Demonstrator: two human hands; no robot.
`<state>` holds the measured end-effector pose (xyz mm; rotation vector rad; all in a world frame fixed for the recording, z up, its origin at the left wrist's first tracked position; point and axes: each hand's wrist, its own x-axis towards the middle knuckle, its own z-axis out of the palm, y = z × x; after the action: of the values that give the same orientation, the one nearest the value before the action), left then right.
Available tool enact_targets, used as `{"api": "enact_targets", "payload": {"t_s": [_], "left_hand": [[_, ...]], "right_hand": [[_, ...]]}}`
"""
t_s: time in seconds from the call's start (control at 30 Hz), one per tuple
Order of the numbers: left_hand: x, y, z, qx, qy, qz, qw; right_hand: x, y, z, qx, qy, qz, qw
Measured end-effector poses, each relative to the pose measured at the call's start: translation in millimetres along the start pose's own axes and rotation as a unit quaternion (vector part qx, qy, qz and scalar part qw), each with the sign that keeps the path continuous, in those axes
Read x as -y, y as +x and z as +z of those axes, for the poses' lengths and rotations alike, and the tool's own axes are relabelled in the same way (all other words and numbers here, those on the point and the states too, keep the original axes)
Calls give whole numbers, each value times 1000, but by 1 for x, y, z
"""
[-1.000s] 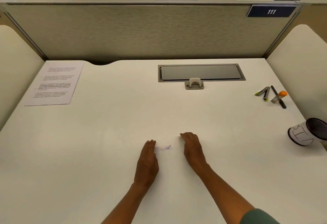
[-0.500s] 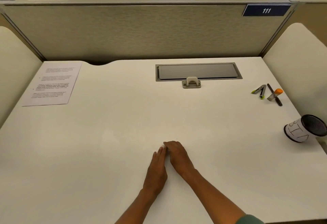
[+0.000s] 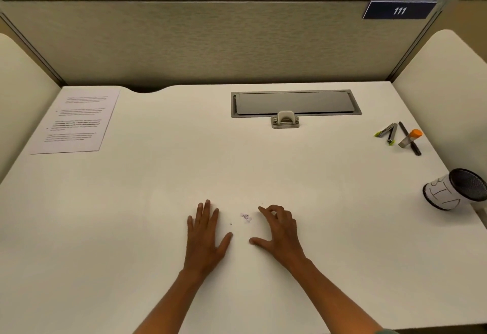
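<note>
Scrap pile (image 3: 246, 217): a tiny heap of pale, purplish crumbs at the near middle of the desk (image 3: 158, 188), between the two hands and touching neither

Desk: white, boxed in by partitions. Printed sheet (image 3: 76, 120) lies far left, judged parked away from the working patch. Cable hatch (image 3: 295, 103) far centre, lid down. Cup (image 3: 445, 192) lies on its side at the right edge, well apart from the heap

Left hand (image 3: 205, 238): palm down flat on the desk just left of the heap, fingers straight and together, thumb spread, gripping nothing. Right hand (image 3: 279, 233): just right of the heap, fingers half bent with tips toward the surface, thumb spread wide, nothing seen held. Judgement: the hands bracket the crumbs like two walls, placed to sweep them into one spot

Glue stick (image 3: 410, 138) and black pen (image 3: 417, 150) crossed far right, out of reach. One stray speck (image 3: 230, 224) sits just left of the heap, not yet gathered
</note>
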<state>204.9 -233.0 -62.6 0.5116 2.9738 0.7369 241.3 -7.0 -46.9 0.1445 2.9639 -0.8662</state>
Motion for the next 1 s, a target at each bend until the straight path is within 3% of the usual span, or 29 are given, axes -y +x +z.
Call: {"api": "enact_targets", "payload": {"t_s": [0.33,0.5,0.67,1.0], "left_hand": [[-18,47,11,45,38,-83,995],[-7,36,4,29,4,-79,996],[7,-12,9,39,87,-15,995],[-35,-26,27,76,129,-19,989]], "right_hand": [[19,45,1,-12,-13,64,998],[8,42,2,-52,15,84,995],[-8,28,6,-94,-62,71,991],[20,3,29,38,-183,-3,982]]}}
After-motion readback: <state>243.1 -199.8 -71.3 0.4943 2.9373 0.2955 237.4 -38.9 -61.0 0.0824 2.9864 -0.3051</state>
